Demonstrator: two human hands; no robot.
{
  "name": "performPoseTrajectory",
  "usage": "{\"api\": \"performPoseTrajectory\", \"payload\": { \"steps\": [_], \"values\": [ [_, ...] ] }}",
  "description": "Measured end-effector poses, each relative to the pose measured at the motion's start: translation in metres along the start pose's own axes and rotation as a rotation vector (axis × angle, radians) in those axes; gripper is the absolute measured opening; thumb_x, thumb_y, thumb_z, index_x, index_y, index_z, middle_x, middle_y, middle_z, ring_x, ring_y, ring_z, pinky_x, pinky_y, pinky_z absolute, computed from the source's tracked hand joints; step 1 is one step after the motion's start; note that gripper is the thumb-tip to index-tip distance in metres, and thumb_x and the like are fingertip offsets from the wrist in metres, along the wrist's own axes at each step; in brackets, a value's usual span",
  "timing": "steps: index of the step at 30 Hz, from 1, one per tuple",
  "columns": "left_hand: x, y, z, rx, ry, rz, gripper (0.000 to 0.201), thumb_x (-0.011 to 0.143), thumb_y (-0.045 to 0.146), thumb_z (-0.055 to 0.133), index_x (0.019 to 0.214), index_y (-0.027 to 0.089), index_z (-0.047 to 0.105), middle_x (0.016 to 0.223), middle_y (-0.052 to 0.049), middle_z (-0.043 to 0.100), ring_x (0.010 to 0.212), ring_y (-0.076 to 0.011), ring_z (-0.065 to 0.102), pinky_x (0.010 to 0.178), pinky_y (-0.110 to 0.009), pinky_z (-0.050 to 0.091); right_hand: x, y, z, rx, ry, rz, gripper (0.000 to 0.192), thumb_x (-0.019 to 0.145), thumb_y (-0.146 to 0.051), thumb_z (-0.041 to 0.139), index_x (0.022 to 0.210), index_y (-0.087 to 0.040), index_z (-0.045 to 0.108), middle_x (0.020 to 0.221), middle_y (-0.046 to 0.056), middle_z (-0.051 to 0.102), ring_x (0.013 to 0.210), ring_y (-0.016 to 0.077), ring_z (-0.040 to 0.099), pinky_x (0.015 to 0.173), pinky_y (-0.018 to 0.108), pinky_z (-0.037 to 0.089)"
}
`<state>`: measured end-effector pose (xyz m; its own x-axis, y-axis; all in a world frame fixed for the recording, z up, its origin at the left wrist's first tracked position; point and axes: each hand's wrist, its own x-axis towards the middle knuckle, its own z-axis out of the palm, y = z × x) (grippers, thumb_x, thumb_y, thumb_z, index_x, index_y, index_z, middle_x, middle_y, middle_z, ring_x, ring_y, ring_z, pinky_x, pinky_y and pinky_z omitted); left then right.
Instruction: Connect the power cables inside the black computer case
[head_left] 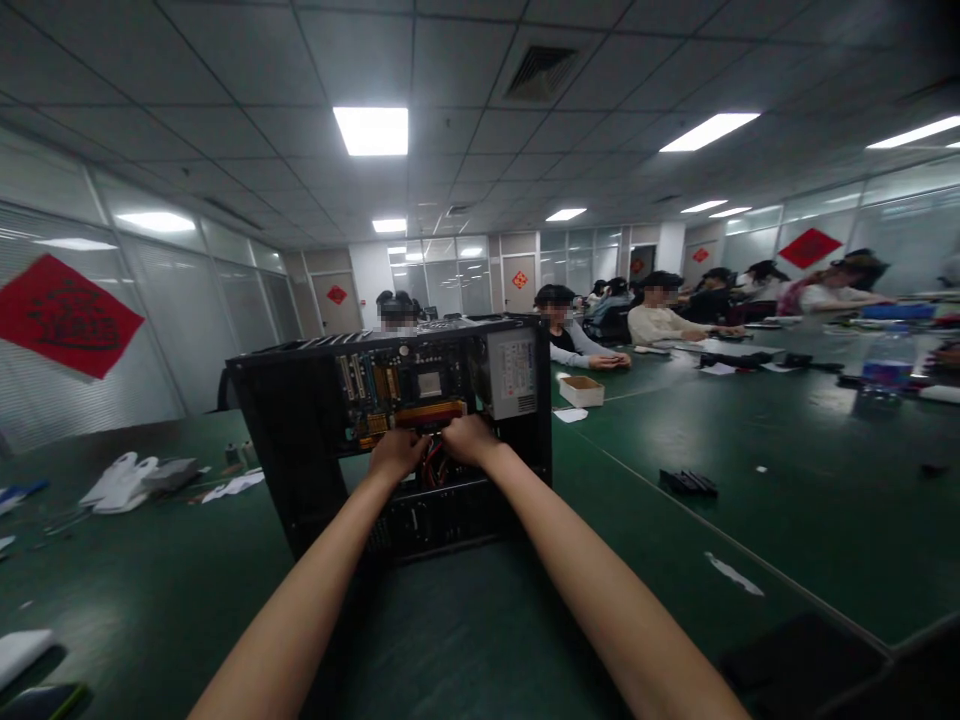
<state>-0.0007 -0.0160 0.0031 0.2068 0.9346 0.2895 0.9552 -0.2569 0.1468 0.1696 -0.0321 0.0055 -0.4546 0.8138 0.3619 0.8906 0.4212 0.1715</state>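
Observation:
An open black computer case (300, 430) lies on its side frame in front of me with its inside facing me. Within it sits a motherboard (390, 385) with a pale square processor socket (430, 384). A silver power supply (512, 372) fills the upper right corner. My left hand (397, 455) is closed at the board's lower edge. Beside it, my right hand (469, 440) is closed too, near the right end of a red and gold strip (429, 412). Red and dark cables (433, 465) hang between the hands. What the fingertips grip is hidden.
The case stands on a long green table (615, 560). A small white box (581, 391), a black part (688, 483) and a water bottle (888, 362) lie rightward. White plastic items (124, 483) and papers (234, 486) are at left. Several people sit beyond.

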Motion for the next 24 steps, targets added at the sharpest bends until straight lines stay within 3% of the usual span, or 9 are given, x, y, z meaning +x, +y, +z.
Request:
{"api": "performPoseTrajectory", "payload": {
  "steps": [6, 12, 19, 24],
  "values": [
    [0.000, 0.001, -0.002, 0.013, -0.003, 0.030, 0.049, 0.093, 0.053, 0.038, 0.087, 0.023, 0.076, 0.092, -0.010, 0.075, 0.089, -0.0232, 0.069, 0.067, -0.027, 0.044, -0.008, -0.001, -0.007, 0.067, 0.046, 0.086, 0.026, 0.087, -0.027, 0.052, 0.102, -0.012, 0.067, 0.101, 0.015, 0.070, 0.093, 0.0260, 0.068, 0.074, 0.030, 0.051],
    [-0.004, 0.002, -0.003, 0.010, -0.030, 0.044, 0.045, 0.095, 0.044, 0.036, 0.093, 0.019, 0.074, 0.104, -0.013, 0.073, 0.097, -0.0249, 0.068, 0.074, -0.030, 0.048, -0.008, 0.000, -0.007, 0.090, 0.024, 0.148, 0.028, 0.095, -0.026, 0.042, 0.107, -0.013, 0.064, 0.107, 0.017, 0.067, 0.099, 0.0253, 0.066, 0.081, 0.031, 0.049],
    [-0.008, 0.006, -0.007, 0.028, -0.030, 0.006, 0.044, 0.094, 0.045, 0.036, 0.098, 0.020, 0.073, 0.104, -0.015, 0.072, 0.096, -0.0298, 0.068, 0.077, -0.036, 0.049, -0.005, 0.002, 0.000, 0.105, -0.018, 0.141, 0.030, 0.095, -0.018, 0.039, 0.103, -0.013, 0.068, 0.104, 0.018, 0.068, 0.099, 0.0256, 0.067, 0.081, 0.030, 0.049],
    [-0.011, 0.002, -0.005, 0.012, -0.016, 0.059, 0.037, 0.094, 0.039, 0.038, 0.098, 0.022, 0.071, 0.104, -0.012, 0.073, 0.100, -0.0259, 0.067, 0.079, -0.032, 0.048, -0.009, 0.002, -0.001, 0.115, -0.012, 0.135, 0.029, 0.094, -0.017, 0.040, 0.105, -0.013, 0.067, 0.107, 0.017, 0.068, 0.099, 0.0254, 0.066, 0.082, 0.031, 0.049]
  ]
}}
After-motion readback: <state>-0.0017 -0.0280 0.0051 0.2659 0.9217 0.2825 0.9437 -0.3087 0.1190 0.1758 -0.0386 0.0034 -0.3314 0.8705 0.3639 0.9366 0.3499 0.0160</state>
